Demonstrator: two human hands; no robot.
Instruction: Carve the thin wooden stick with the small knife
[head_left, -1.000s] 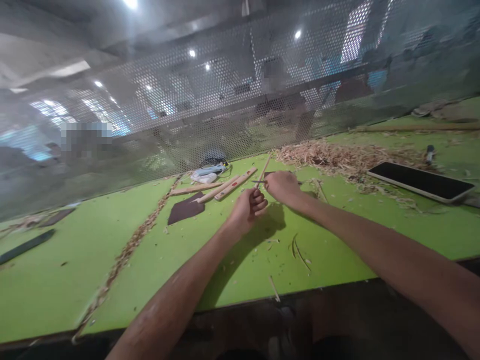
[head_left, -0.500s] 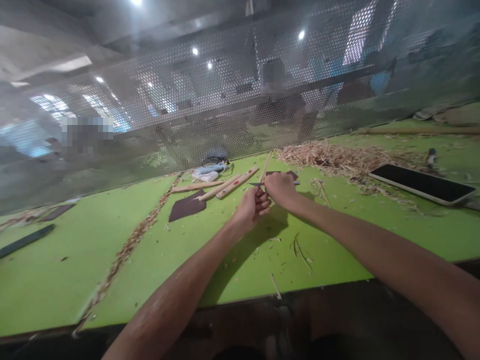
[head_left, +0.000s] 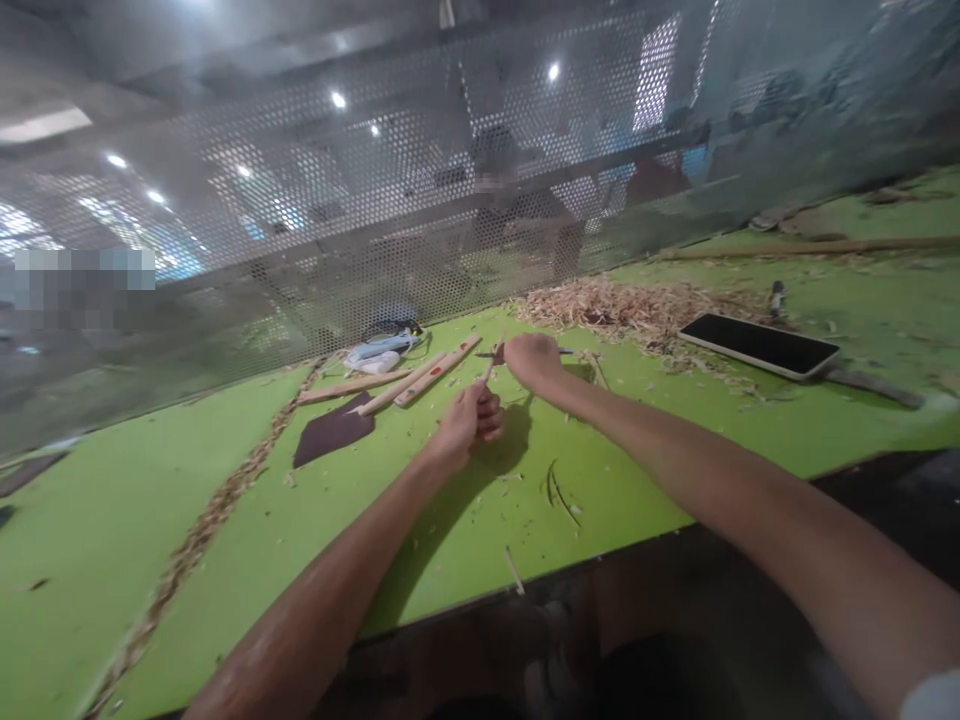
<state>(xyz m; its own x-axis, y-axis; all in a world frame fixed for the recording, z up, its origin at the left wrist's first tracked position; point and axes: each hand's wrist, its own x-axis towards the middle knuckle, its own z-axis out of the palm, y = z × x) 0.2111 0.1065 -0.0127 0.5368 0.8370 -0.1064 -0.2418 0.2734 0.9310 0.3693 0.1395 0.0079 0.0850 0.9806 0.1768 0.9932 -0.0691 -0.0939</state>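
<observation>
The stick (head_left: 487,372) projects upward and forward from the left grip (head_left: 470,418), its near portion enclosed by the fingers and its far portion just beside the right grip (head_left: 534,361). The left grip is closed around the stick with fingers curled; the right grip is closed in a fist on the knife (head_left: 484,355), whose blade extends leftward at the stick, though blade contact cannot be determined. On the counter (head_left: 622,480), the dark sheet (head_left: 330,433) and other sticks (head_left: 437,371) lie to the left, shavings (head_left: 622,306) beyond, and the phone (head_left: 757,346) to the right.
</observation>
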